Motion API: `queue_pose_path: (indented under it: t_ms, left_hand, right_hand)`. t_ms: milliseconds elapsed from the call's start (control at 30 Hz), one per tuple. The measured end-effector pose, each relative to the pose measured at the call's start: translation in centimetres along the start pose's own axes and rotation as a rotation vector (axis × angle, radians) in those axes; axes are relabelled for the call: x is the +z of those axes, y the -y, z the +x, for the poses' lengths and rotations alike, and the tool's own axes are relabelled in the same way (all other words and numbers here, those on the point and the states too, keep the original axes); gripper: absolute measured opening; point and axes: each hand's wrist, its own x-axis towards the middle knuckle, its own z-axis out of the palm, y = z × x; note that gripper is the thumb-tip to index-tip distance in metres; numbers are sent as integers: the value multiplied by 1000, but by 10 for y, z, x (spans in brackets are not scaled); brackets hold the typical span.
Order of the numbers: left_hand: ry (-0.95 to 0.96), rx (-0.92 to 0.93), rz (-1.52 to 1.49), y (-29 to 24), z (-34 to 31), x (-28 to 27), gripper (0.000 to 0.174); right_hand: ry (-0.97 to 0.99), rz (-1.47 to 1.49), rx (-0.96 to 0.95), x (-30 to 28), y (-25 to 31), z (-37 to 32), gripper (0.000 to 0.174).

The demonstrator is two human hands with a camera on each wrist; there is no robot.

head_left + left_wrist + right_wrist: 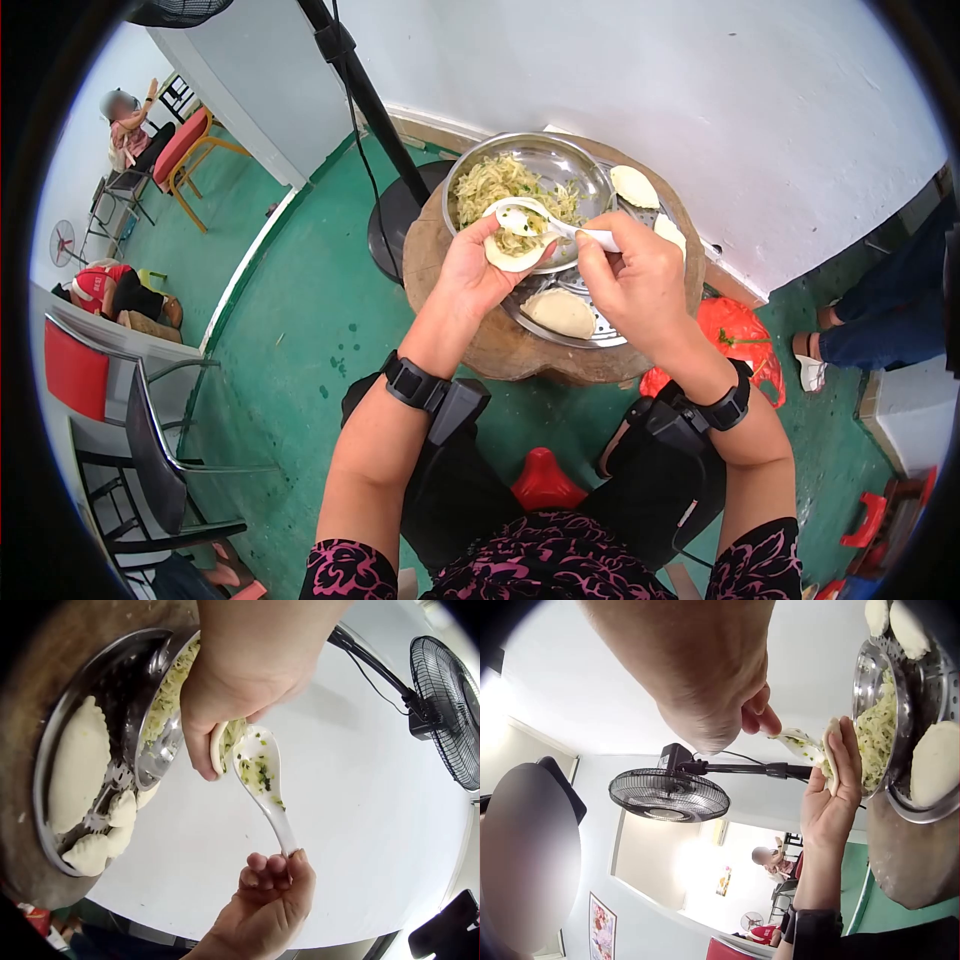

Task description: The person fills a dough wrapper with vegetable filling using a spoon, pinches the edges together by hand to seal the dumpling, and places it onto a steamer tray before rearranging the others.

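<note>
My left hand cups a round dough wrapper folded partly up around a shredded green-and-yellow filling. My right hand pinches the handle of a white soup spoon, whose bowl lies right at the wrapper's open edge. Bits of filling cling inside the spoon. Just beyond both hands, a steel bowl holds more shredded filling. A large crimped dumpling rests on the perforated metal tray, nearest to me. More dumplings lie along the tray's right side.
Bowl and tray stand on a wooden stump table against the white wall. A fan pole rises behind it at left. By its right side, a red plastic bag lies on the floor. Another person's legs are farther right; chairs stand left.
</note>
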Motion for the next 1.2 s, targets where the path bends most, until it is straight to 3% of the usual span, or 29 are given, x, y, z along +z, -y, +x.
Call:
queue_pose_path:
  t_ms: [100,300,333,500,733,867,967,1200]
  left_hand:
    - [-11,8,-2,-3,-1,-2,35]
    - [-111,46,10,-8,-9,0,36]
    - [-139,57,24,-10,-10,1,36]
    - [-179,82,44,-14,-15,1,37]
    - [-209,136,73,-26,-21,-2,38]
    - [-201,126,68,-26,-22,-1,38]
    - [-189,115,57,-24,-23,0,38]
    - [-203,119,40,-25,-28,1,38]
  right_hand:
    - [-4,-42,-57,3,-4,-2,6]
    - [-136,99,22,-4,-2,15,4]
    - [-112,84,97,-5,-8,24,8]
    - [16,-353,80,2,-94,50,15]
    - [96,-379,133,9,-96,37,18]
    - [130,103,500,15,-88,34,21]
    - [26,387,729,21,-106,35,20]
    - [-41,685,1086,3,-126,33,12]
